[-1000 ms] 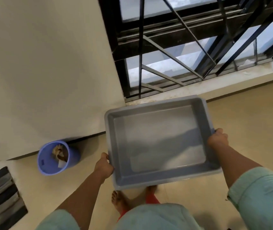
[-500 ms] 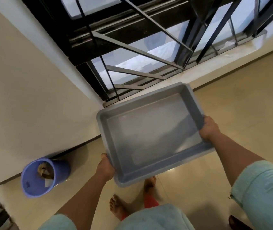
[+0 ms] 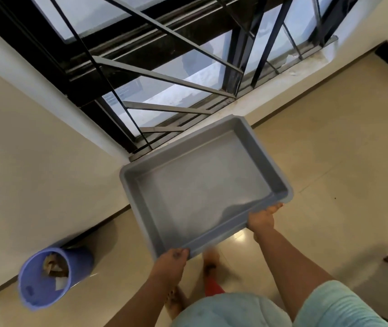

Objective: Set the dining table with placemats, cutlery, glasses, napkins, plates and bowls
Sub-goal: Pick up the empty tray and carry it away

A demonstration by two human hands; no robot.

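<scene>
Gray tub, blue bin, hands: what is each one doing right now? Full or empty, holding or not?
gray tub: empty, held up off the floor, tilted.
left hand: gripping the tub's near corner.
right hand: gripping the tub's near rim.
blue bin: open, standing on the floor by the wall, some scraps inside.
window grille: bars across the glass; open or shut cannot be told.

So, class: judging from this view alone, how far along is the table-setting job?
Done: nothing shows as done; no table or tableware is in view. In hand: an empty grey tub, with left hand and right hand each keeping a grip on its near rim. Left: apparently every placemat, plate and glass.
</scene>
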